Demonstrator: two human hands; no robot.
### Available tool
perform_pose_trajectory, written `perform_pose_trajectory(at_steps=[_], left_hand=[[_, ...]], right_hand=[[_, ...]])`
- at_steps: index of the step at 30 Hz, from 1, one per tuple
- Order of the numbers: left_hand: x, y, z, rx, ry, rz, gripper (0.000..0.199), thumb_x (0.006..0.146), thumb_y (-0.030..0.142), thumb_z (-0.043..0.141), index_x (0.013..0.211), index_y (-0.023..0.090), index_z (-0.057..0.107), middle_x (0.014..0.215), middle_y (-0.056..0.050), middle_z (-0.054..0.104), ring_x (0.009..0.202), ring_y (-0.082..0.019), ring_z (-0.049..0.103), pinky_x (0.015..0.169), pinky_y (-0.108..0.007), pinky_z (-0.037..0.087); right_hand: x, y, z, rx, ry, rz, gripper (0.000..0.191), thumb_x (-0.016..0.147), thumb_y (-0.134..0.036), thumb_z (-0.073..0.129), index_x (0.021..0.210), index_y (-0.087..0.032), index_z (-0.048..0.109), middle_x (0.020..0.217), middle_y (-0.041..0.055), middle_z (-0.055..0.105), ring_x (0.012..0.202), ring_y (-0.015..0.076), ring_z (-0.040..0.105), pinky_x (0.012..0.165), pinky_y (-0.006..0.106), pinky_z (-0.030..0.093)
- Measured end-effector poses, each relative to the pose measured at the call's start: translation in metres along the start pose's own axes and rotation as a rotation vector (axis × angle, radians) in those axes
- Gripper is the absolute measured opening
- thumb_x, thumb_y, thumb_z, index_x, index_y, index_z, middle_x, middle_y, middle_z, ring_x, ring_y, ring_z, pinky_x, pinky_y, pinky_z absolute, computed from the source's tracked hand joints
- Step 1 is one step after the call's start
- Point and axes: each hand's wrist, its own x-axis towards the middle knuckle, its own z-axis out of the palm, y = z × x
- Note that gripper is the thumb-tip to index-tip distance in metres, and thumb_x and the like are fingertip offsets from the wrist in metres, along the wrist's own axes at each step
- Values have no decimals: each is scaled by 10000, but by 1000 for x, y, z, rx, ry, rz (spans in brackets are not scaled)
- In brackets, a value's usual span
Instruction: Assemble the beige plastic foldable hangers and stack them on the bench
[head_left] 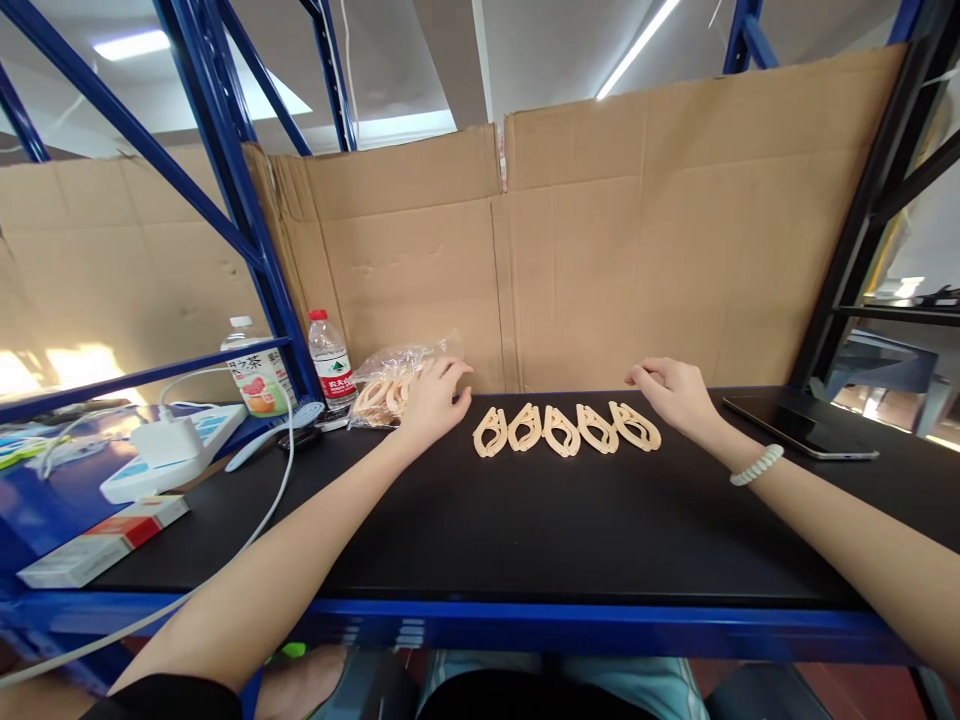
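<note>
Flanking clips [553, 418], left hand [433, 402], right hand [677, 396], near tabletop's [555, 530] far edge

On your table [525, 540], close to the far right corner, you have a dark tablet [799, 427], which is lying flat. Toward the far left corner there stand two bottles: one with red cap [330, 365], and one with white cap and fruit label [259, 385]. Near them are a long pale utensil [262, 440] and a small black object [300, 438], whose kind is not clear. At your left side, a white charger [166, 440] sits on the power strip [217, 426], and a white-and-red box [105, 545] lies nearer to you. A white cable [288, 470] curves down there. Behind the table stands the cardboard [637, 240].
</note>
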Motion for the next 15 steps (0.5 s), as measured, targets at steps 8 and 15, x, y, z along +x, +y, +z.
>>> perform_pose_trajectory(at_steps=[8,15], left_hand=[[-1,-1,-1,-28,16,-108,283,871,200,445,1125,163,564,1132,-104,583,1000,-251,594,874,-390,491],[-30,59,20,-212,-575,124,650,878,628,440,1442,320,344,1551,-61,296,1395,-388,275,1087,-621,251]], right_hand=[[-10,-14,8,-40,-172,-130,326,845,-352,415,740,-189,677,813,70,705,782,222,628,714,338,466],[-27,-8,16,-286,-698,-237,710,876,-696,320,1462,-298,372,1519,123,345,1389,410,274,1035,641,293]])
